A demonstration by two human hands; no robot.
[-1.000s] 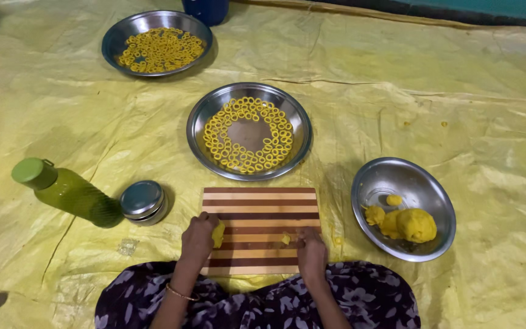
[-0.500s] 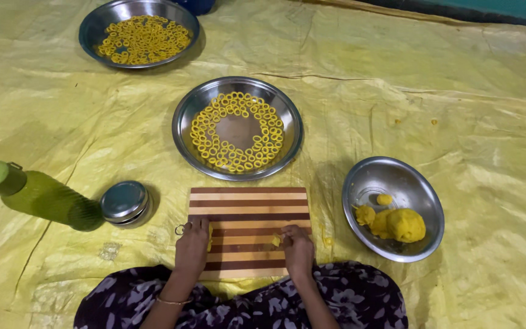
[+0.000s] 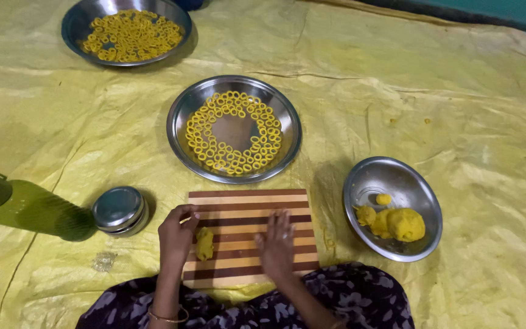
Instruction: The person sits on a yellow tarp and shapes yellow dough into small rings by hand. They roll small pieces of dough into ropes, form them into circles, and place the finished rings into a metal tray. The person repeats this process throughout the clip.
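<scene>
Right on the striped wooden cutting board (image 3: pixel 248 210), toward its left side, lies a small lump of yellow dough (image 3: pixel 204 243). The left hand (image 3: pixel 176 234) rests beside it, fingers loosely curled, thumb side touching the lump without gripping it. The right hand (image 3: pixel 276 245) lies flat on the board's right half, fingers together and pressed down, palm to the wood; whether any dough sits under it, I cannot tell. Beyond the board stands a steel plate (image 3: pixel 178 131) ringed with small yellow dough rings (image 3: pixel 234 140). To the right, a steel bowl (image 3: pixel 391 176) holds more dough lumps (image 3: pixel 397 224). Left of the board sit a small lidded steel container (image 3: pixel 120 210) and a green bottle (image 3: pixel 25 207) lying on its side. Farther off, another steel plate (image 3: pixel 77 24) holds heaped rings. A yellow sheet (image 3: pixel 458 109) covers the floor.
</scene>
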